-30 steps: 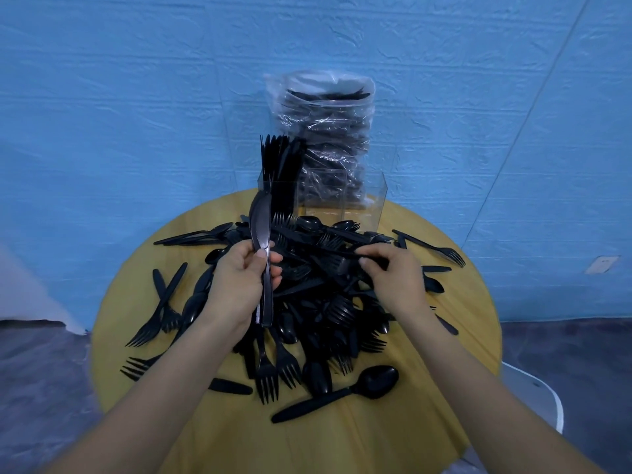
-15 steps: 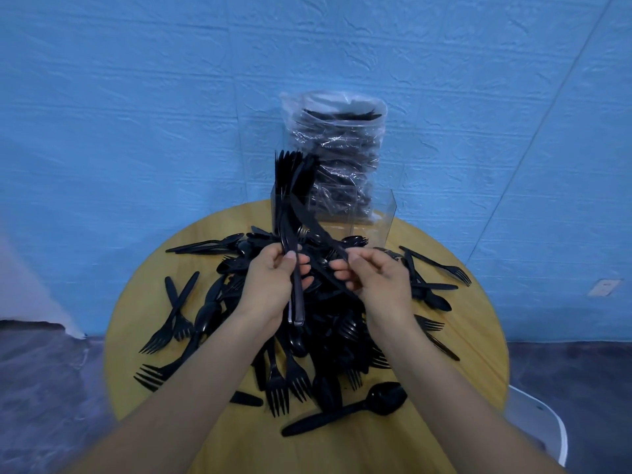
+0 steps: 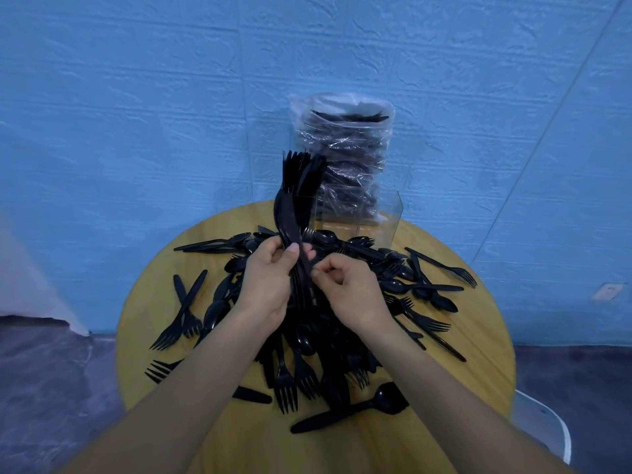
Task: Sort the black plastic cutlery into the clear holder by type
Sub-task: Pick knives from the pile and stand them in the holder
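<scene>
Fingers of your left hand (image 3: 270, 278) are clenching around a small bunch of black plastic knives (image 3: 290, 234), their blades rising toward the clear acrylic holder (image 3: 376, 220) at the far edge of the round yellow wooden table (image 3: 478, 336). Your right hand (image 3: 349, 292) is pinching the handles of that same bunch from the other side, thumb and forefinger closed on them just beside your left thumb.

A second ago your right hand was reaching alone into the heap of loose black plastic cutlery (image 3: 328, 336) in front of the holder; now it is meeting your left, so what it picked out is joining the bunch. You seem to be squaring up a batch of one type rather than dropping pieces in singly.

Only the holder's left compartment is showing contents: black plastic forks (image 3: 297, 169) standing upright, tines up. Its other compartments are looking bare. Behind the holder a clear plastic bag of more cutlery (image 3: 345, 155) is standing against the blue wall.

Most of the work is still ahead: forks, spoons and knives are lying scattered all around the heap, including one black plastic spoon (image 3: 355, 408) nearest you.
</scene>
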A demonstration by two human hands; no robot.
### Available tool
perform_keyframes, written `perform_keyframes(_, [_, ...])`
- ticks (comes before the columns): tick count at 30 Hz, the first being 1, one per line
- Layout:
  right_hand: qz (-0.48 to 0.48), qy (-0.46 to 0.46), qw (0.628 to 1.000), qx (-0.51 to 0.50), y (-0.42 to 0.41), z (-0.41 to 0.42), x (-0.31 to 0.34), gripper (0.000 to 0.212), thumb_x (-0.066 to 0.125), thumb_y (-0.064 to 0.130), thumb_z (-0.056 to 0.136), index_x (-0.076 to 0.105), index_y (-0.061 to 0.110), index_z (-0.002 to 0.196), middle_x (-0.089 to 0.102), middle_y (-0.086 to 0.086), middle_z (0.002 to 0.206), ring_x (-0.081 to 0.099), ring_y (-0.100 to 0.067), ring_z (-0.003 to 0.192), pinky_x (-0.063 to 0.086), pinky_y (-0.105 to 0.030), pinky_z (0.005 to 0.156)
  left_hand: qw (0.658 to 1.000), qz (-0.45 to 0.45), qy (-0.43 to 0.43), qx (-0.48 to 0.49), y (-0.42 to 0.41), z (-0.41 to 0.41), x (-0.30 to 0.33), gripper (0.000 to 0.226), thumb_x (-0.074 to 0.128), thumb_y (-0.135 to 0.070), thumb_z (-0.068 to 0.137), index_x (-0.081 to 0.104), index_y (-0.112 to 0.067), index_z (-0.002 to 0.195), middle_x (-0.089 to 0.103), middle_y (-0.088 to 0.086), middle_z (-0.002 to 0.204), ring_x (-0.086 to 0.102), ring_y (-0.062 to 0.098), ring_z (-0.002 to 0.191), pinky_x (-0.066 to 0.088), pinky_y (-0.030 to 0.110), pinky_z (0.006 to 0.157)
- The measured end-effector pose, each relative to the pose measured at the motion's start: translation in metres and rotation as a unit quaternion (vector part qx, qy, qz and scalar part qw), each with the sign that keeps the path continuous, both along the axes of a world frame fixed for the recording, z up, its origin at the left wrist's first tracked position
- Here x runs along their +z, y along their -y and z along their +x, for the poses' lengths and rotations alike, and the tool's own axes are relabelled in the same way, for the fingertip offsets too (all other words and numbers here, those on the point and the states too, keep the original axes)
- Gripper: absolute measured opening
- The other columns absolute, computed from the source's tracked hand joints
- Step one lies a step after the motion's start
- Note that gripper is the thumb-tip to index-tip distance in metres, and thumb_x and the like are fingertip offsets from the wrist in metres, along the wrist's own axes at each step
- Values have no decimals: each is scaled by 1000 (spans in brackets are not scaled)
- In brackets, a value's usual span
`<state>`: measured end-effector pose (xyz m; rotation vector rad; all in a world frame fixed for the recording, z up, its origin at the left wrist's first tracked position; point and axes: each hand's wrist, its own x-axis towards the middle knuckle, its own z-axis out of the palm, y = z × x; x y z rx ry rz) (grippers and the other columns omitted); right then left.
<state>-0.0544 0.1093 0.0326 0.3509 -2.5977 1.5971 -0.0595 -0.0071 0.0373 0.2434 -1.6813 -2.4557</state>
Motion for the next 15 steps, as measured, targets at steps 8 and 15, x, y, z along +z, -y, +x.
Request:
perform_keyframes(8, [176, 19, 984, -29, -20, -47, -1, 37, 61, 25, 92, 58, 9, 125, 61, -5, 121, 56, -19, 113, 42, -26, 94, 997, 12, 22, 68, 35, 0, -11, 17, 44, -7, 98, 54, -4, 111, 62, 5, 93, 62, 12, 84, 55, 28, 72])
perform_keyframes(15, [336, 66, 939, 35, -13, -69, -17, 58, 61, 30, 91, 41, 6, 139, 48, -15, 132, 46, -29, 120, 39, -34, 101, 997, 7, 27, 65, 50, 3, -16, 16, 44, -6, 98, 56, -5, 108, 63, 4, 93, 63, 11, 85, 55, 28, 73])
